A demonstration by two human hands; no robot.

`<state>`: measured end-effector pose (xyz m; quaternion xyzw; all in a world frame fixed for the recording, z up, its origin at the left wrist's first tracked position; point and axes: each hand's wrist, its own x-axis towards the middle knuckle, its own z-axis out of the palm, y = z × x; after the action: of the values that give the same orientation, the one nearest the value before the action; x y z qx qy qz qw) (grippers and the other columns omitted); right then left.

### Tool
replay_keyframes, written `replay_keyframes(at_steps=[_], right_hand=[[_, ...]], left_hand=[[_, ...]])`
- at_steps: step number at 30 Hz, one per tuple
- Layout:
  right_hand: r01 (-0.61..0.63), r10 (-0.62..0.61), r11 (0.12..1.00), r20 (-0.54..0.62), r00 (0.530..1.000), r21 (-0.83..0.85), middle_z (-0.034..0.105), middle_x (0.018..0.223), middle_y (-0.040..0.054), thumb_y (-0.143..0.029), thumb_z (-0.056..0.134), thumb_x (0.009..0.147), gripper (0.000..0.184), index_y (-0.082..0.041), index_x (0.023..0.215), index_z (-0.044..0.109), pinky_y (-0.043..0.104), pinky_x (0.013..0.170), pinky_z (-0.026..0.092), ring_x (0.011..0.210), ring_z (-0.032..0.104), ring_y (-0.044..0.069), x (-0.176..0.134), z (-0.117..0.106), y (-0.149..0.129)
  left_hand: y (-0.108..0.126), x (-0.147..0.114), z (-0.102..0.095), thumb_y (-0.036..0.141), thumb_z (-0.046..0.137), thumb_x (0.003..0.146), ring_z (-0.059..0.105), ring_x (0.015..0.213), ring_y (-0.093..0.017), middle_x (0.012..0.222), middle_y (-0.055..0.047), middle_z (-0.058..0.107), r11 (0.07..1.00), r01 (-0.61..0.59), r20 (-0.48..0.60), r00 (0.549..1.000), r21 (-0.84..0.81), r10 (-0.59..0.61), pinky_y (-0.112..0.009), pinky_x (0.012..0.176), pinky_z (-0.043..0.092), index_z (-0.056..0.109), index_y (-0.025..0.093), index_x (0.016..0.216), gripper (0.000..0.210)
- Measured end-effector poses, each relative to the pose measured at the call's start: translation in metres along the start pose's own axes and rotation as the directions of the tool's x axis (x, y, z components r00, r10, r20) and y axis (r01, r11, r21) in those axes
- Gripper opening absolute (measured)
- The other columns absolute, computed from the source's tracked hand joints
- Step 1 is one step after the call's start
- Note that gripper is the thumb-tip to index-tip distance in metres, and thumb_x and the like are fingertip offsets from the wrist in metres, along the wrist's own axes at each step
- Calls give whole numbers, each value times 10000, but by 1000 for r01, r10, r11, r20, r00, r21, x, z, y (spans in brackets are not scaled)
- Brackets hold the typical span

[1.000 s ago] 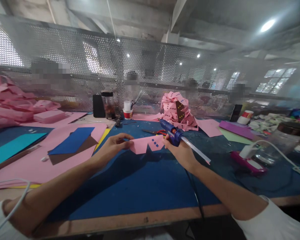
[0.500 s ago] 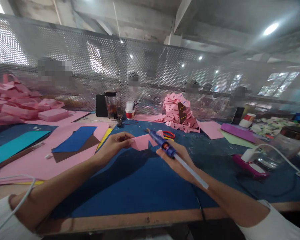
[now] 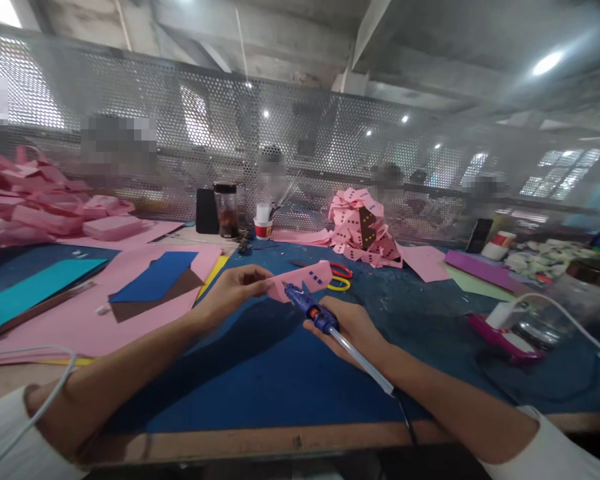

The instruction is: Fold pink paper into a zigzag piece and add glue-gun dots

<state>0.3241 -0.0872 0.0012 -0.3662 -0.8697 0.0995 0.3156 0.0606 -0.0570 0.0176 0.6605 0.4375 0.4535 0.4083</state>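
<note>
My left hand (image 3: 241, 285) pinches the left end of a pink paper piece (image 3: 307, 275), which has blue square dots near its right end and is held up off the table. In my right hand (image 3: 353, 327) is a blue glue gun (image 3: 311, 311) with a clear glue stick jutting from its back. The gun's tip is at the lower edge of the pink piece; whether it touches cannot be made out. Behind the paper lie scissors (image 3: 341, 285) with red and yellow handles. Farther back stands a heap of dotted pink paper pieces (image 3: 350, 227).
Pink sheets (image 3: 180, 333) with blue and brown paper (image 3: 155, 277) lie at left, beside a turquoise sheet (image 3: 40, 293). A jar (image 3: 227, 213) and a cup (image 3: 263, 229) stand at the back. A magenta power strip (image 3: 505, 340) and a glass jar (image 3: 575, 300) are at right.
The glue gun's tip has moved left and down to the paper's lower edge. The pink piece has turned, so its blue dots now show.
</note>
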Motion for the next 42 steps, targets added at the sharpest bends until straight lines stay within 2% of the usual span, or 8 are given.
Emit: replay_keyframes(at_steps=[10, 24, 36, 42], right_hand=[[-20, 20, 999, 11, 1000, -33, 574, 744, -28, -344, 619, 884, 213, -212, 789, 481, 222, 583, 295, 598, 471, 112, 1, -1, -1], [-21, 22, 999, 7, 1000, -47, 569, 728, -32, -348, 614, 887, 216, -212, 783, 482, 217, 577, 283, 589, 463, 106, 1, 1, 1], [-11, 12, 999, 14, 1000, -39, 557, 718, -33, -354, 592, 902, 219, -210, 781, 480, 214, 582, 294, 596, 472, 107, 1, 0, 0], [-24, 25, 998, 19, 1000, -57, 565, 711, -33, -345, 617, 882, 216, -207, 776, 489, 213, 568, 286, 577, 460, 103, 1, 1, 1]], left_hand=[[0, 0, 0, 386, 703, 808, 592, 794, -152, 855, -26, 690, 1000, -1, 21, 1000, -1, 1, -274, 738, 446, 711, 180, 905, 228], [6, -2, 1, 385, 729, 783, 600, 776, -139, 834, -9, 697, 999, 42, 13, 999, -22, -41, -255, 738, 451, 710, 184, 874, 221], [8, -2, 3, 406, 729, 769, 594, 754, -147, 821, -17, 690, 999, 39, 7, 999, -11, -39, -273, 727, 452, 708, 179, 862, 247], [8, -2, 2, 416, 706, 786, 602, 804, -170, 853, -30, 691, 999, 29, 15, 999, 24, -29, -288, 757, 452, 702, 176, 875, 257]])
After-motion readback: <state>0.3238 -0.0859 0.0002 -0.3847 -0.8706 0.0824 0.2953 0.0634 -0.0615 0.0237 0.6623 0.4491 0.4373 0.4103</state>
